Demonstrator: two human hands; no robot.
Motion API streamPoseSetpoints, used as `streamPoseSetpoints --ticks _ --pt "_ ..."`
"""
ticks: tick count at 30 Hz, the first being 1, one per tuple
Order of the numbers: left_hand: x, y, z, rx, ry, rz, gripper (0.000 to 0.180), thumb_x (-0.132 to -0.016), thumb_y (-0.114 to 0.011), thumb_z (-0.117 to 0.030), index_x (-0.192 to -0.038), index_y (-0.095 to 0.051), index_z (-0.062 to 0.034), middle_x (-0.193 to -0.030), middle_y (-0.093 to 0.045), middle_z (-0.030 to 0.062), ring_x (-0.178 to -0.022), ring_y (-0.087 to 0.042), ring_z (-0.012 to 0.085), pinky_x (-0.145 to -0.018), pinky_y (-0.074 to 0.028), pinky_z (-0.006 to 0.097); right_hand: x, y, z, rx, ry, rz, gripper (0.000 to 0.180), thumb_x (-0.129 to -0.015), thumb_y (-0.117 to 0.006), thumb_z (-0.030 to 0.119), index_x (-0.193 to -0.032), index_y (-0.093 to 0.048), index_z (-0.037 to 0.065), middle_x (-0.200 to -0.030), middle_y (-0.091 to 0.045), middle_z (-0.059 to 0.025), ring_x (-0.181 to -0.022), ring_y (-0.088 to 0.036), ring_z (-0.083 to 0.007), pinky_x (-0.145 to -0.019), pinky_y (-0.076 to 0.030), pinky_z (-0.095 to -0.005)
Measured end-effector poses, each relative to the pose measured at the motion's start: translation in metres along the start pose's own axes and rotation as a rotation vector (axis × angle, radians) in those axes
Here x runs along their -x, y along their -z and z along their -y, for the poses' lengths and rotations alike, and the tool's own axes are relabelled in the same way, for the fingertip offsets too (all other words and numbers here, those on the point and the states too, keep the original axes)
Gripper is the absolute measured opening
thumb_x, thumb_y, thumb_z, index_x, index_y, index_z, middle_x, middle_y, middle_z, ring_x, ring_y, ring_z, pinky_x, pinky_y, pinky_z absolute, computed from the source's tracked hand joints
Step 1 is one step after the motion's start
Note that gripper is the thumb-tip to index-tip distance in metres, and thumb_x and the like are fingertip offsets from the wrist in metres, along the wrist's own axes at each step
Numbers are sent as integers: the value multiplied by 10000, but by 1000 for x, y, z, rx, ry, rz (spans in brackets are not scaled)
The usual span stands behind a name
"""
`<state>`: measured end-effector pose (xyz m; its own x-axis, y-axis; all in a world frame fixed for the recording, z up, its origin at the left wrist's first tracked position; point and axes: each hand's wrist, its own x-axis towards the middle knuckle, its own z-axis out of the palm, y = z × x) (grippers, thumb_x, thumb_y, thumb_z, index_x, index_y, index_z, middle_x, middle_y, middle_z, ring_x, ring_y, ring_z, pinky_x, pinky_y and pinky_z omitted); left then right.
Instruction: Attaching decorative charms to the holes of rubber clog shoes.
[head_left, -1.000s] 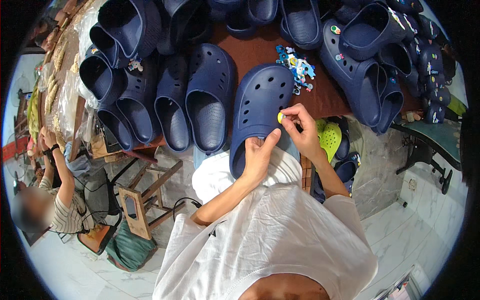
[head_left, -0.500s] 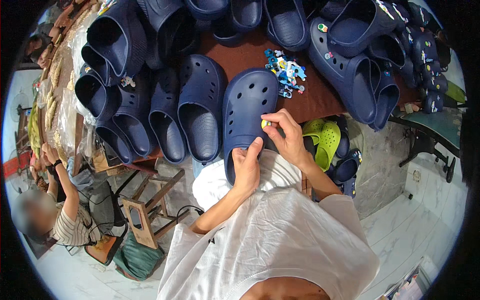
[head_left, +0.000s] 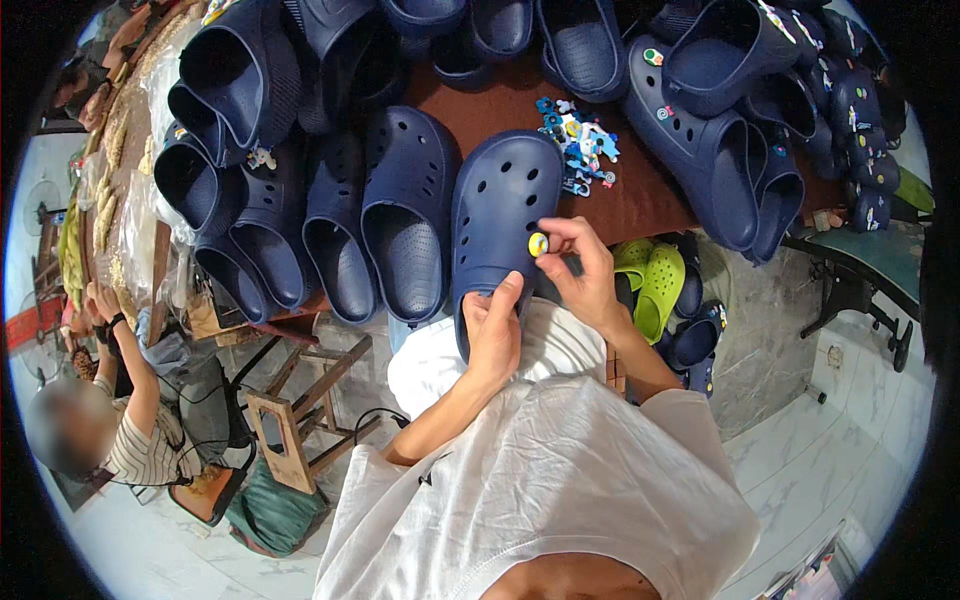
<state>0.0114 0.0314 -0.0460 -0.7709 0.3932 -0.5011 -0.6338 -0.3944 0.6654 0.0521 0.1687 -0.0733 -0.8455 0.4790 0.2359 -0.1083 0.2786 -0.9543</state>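
A navy blue clog [head_left: 508, 195] with round holes in its upper lies across my lap, its toe pointing away from me. My left hand [head_left: 493, 325] grips its heel end, thumb on top. Pinched between the fingertips of my right hand [head_left: 580, 265] is a small round yellow shoe charm [head_left: 538, 244] with a coloured design. It sits at the right side of the clog's upper, close to the holes; whether it touches the clog I cannot tell. Beyond the toe, a pile of small blue, white and black shoe charms [head_left: 580, 145] lies on the brown tabletop [head_left: 640, 195].
Rows of navy clogs [head_left: 408, 210] stand left and far on the table. Charms decorate some clogs [head_left: 700, 140] at the right. Lime green clogs [head_left: 660, 290] sit below the table edge. A wooden stool frame [head_left: 285, 440] stands lower left, near another person [head_left: 140, 430] in a striped top.
My right hand has shifted slightly and the round charm now shows more of its face. The view has moved a little; my left hand keeps its grip on the clog.
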Motion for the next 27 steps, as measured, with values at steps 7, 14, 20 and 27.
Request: streamPoseSetpoints --ticks 7,14,20,27 --pt "-3 9 0 125 -12 77 390 -910 -644 -96 -1236 -533 87 -1254 -599 92 -1156 -558 143 -1037 -381 279 -32 30 -30 401 -89 -120 184 -930 -613 70 -1108 -624 26 -971 -571 -106 -772 -625 -211 -697 -508 -327" --pt "-13 17 8 -17 10 103 358 -903 -650 -149 -1225 -574 -14 -1219 -618 38 -1123 -566 134 -985 -423 297 -43 31 -49 664 -35 -20 245 -845 -669 88 -1079 -614 42 -1037 -565 -136 -921 -616 -344 -763 -502 -453" --pt "-24 11 7 -89 44 114 424 -870 -693 -161 -1244 -562 -12 -1226 -611 41 -1160 -545 144 -1022 -392 310 -45 30 -41 680 -142 -35 226 -819 -683 82 -1023 -593 46 -1025 -572 -137 -852 -629 -338 -729 -504 -440" --pt "-40 10 6 196 188 205 593 -847 -618 -274 -1334 -476 34 -1339 -556 134 -1252 -514 272 -1096 -357 432 -44 33 -37 587 -183 -61 223 -814 -700 91 -986 -566 44 -956 -604 -107 -673 -616 -261 -652 -500 -400"
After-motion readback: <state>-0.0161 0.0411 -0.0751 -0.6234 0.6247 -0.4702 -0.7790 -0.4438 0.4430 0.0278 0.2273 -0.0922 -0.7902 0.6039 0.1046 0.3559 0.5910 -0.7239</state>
